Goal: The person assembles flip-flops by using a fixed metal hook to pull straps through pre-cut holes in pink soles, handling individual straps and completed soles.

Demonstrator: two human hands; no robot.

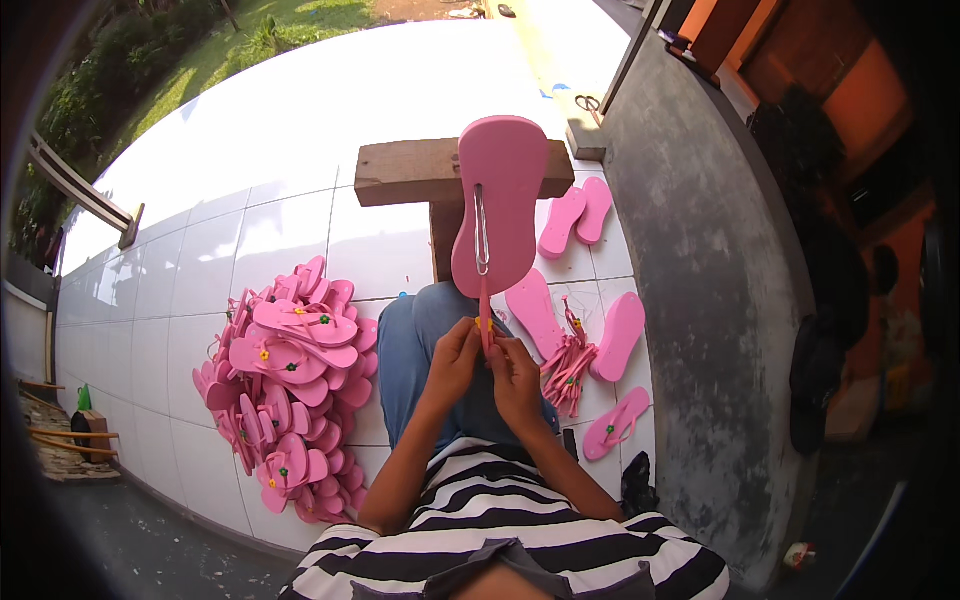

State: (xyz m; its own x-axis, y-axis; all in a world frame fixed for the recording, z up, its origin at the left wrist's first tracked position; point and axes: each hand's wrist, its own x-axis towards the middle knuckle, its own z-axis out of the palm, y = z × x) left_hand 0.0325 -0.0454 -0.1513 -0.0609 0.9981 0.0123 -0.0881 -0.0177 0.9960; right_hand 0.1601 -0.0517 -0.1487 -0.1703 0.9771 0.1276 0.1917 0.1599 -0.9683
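A pink flip-flop sole (503, 165) lies over a T-shaped wooden stand (405, 175) in front of me. Along the sole runs a thin looped metal wire tool (482, 235). A pink sandal strap (486, 300) with a yellow flower hangs from the sole's near end, close to my knees. My left hand (457, 352) pinches the strap beside the flower. From the other side, my right hand (513, 370) has its fingers closed on the same strap. The fingertips partly cover the strap's lower part.
To the left is a big heap of pink flip-flops (305, 385). At right lie a bundle of loose straps (570, 375), bare pink soles (620, 335) and a strapped flip-flop (615, 425). Scissors (588, 104) rest on a ledge beside the grey wall (700, 300).
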